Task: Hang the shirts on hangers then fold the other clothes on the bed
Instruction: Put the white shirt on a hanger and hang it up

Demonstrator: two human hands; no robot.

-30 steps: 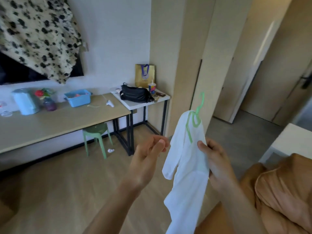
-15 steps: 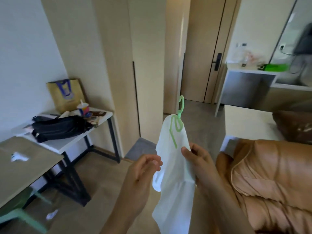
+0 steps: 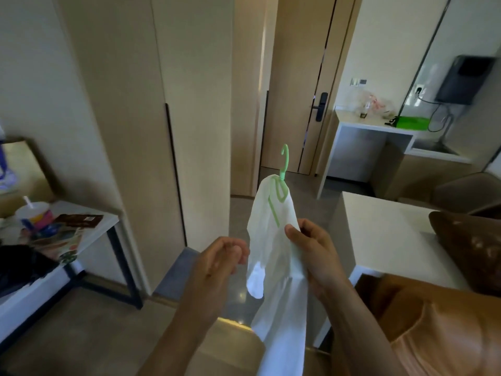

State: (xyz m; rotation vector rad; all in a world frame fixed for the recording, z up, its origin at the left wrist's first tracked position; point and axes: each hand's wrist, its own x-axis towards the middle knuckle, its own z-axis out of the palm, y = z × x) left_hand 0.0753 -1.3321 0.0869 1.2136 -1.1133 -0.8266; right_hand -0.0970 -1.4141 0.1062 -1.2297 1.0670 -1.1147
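While right hand [image 3: 311, 256] pinches white shirt [image 3: 271, 240] over green hanger [image 3: 274, 210], left hand [image 3: 219, 261] loosely curled, empty: best grasp hook [image 3: 284, 156], keep shoulders level, carry to wardrobe [image 3: 162, 104].

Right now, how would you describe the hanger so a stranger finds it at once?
Right of the tall wardrobe, find the white shirt in the right hand. The hanger pokes out of its top: thin, pale green, the only hooked thing there.
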